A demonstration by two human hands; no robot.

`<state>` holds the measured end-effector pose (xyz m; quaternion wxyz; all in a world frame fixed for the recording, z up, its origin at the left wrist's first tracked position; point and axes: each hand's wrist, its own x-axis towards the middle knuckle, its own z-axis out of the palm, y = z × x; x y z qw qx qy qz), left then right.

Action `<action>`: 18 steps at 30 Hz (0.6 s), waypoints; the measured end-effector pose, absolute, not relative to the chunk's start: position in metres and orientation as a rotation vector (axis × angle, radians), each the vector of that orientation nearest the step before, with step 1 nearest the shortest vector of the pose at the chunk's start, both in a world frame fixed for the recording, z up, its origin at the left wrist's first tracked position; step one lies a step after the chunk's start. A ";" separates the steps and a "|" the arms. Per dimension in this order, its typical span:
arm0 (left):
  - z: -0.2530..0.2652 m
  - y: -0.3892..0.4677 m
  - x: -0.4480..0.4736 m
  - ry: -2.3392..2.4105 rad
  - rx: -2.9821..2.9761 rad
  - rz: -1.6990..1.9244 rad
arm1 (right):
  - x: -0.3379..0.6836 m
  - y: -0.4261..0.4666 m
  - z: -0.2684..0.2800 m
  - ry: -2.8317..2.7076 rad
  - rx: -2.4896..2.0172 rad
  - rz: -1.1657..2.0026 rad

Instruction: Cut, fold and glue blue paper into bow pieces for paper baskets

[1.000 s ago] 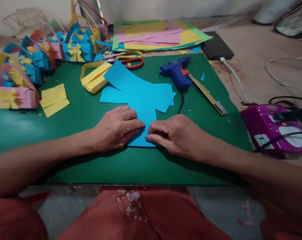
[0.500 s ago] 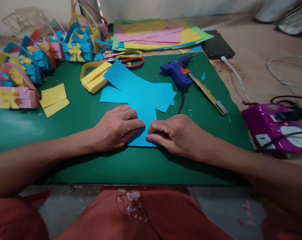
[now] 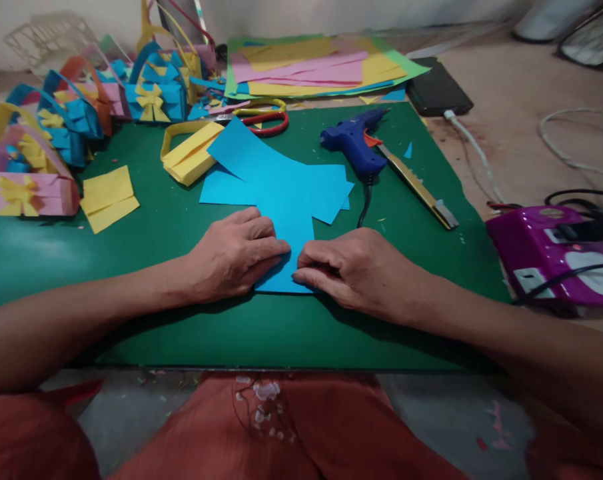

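Blue paper (image 3: 286, 193) lies on the green mat in front of me, several pieces overlapping at its far end. One strip of it runs toward me, with a straight near edge. My left hand (image 3: 241, 253) rests on the strip's left side, fingers curled together and pressing it down. On the right side, my right hand (image 3: 351, 270) pinches the strip near its lower right edge, thumb and bent index finger together. The undersides of both hands are hidden. Beyond the blue paper sits a folded yellow paper basket (image 3: 191, 157) with a handle.
Scissors (image 3: 268, 123), a blue glue gun (image 3: 358, 147) and a box cutter (image 3: 421, 190) lie on the green mat (image 3: 181, 333). Paper baskets (image 3: 31, 193) stand at left, beside a yellow paper piece (image 3: 111, 200). Coloured sheets (image 3: 306, 67), a phone (image 3: 438, 87) and a purple box (image 3: 546, 253) with cables surround the mat.
The view has shifted very slightly. Both hands and the blue paper stay in the same place on the mat.
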<state>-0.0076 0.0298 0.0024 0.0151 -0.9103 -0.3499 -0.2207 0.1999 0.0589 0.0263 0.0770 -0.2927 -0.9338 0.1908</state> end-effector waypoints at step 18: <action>0.002 0.030 -0.008 -1.069 -2.837 -0.694 | 0.201 0.057 0.024 -2.822 -0.877 0.493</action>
